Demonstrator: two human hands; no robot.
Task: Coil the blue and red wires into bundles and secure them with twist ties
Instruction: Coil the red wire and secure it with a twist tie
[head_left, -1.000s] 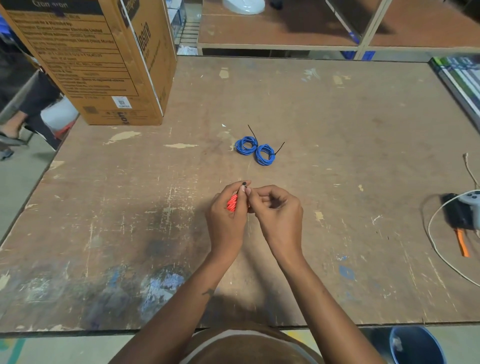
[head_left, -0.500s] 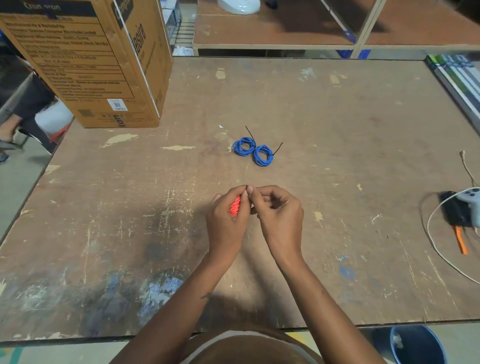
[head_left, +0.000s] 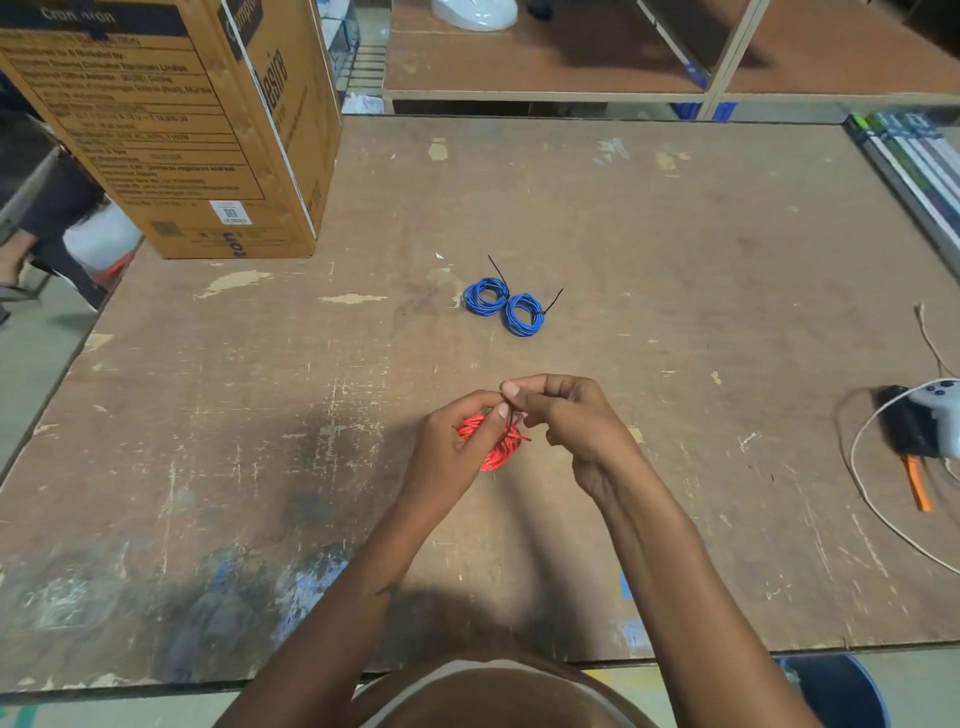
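Two blue coils lie tied on the far middle of the table, touching each other. Near the person, the left hand holds the red coil just above the table. The right hand pinches a black tie wrapped over it. I think the tie is being twisted now, and more turns come next. A box stands far left and a cable lies right. Nothing is in the way.
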